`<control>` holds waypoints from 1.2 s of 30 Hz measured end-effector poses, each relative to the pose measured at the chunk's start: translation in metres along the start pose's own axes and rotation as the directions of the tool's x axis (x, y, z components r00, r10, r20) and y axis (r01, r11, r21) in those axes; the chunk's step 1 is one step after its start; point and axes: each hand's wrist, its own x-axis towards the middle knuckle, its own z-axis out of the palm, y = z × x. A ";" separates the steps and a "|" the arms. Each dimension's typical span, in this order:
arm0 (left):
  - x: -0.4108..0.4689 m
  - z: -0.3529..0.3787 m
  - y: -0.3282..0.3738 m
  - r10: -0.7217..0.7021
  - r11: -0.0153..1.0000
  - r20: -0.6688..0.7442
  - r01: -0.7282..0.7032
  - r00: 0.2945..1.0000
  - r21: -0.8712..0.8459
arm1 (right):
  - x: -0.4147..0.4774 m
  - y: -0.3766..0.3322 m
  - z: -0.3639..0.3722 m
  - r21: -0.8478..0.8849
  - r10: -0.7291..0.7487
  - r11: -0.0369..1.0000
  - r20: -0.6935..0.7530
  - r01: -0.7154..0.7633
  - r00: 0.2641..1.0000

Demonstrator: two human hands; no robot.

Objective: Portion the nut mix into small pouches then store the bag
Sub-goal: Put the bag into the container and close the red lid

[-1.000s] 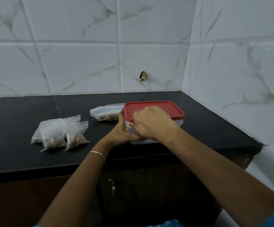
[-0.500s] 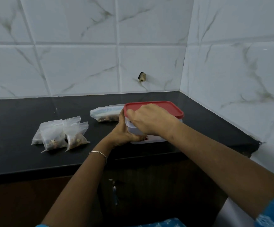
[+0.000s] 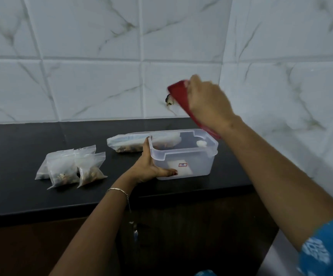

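Note:
A clear plastic container (image 3: 191, 162) stands open on the black counter, with a small label on its front wall. My left hand (image 3: 148, 169) holds its left side, thumb along the front base. My right hand (image 3: 207, 100) grips the red lid (image 3: 179, 96), lifted and tilted above the container's back right corner. Behind the container lies the large zip bag of nut mix (image 3: 125, 143), partly hidden by the container. Three small filled pouches (image 3: 72, 168) lie in a cluster to the left.
The black counter (image 3: 22, 156) ends in a front edge near me and meets white marble-tiled walls behind and to the right. A small dark fitting (image 3: 168, 100) sticks out of the back wall, just left of the lid. Brown cabinet fronts lie below.
My right hand has pulled the red lid off the container and raised it up and back to the right. The left hand has stayed on the container's side.

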 end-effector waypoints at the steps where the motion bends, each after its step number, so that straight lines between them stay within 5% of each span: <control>1: 0.000 0.000 0.000 -0.001 1.000 0.005 0.001 1.000 0.001 | 0.004 0.009 -0.005 0.012 0.098 0.995 -0.063 -0.097 0.993; 5: -0.001 0.001 0.003 0.003 1.000 0.009 -0.003 1.000 0.009 | 0.000 0.064 -0.022 0.231 0.534 0.840 -0.198 -0.491 0.822; 9: 0.000 0.004 0.000 0.012 1.000 -0.001 -0.012 1.000 -0.016 | -0.038 0.136 -0.008 0.643 0.882 0.389 -0.052 -0.660 0.469; 14: 0.002 0.005 -0.004 0.038 0.999 -0.004 -0.038 0.999 -0.024 | -0.113 0.190 0.021 0.811 0.984 -0.025 0.124 -0.584 0.130; 17: 0.005 0.004 -0.006 0.045 0.999 -0.009 -0.045 0.999 -0.015 | -0.131 0.164 0.028 0.788 0.970 -0.173 0.239 -0.591 0.035; 22: 0.004 0.003 -0.004 0.019 1.000 -0.003 -0.019 1.000 0.014 | -0.149 0.134 0.047 0.728 0.952 -0.061 0.247 -0.682 0.179; 29: 0.002 0.007 -0.001 0.045 0.999 -0.004 -0.045 0.999 0.024 | -0.175 0.140 0.052 0.328 0.885 0.336 0.212 -0.883 0.415; 33: 0.002 0.007 0.004 0.061 0.998 -0.020 -0.060 0.998 0.031 | -0.180 0.149 0.056 -0.003 0.766 0.625 0.199 -0.781 0.612; 36: 0.001 0.011 0.006 0.061 0.998 0.017 -0.061 0.998 0.024 | -0.182 0.149 0.054 -0.130 0.673 0.740 0.173 -0.660 0.719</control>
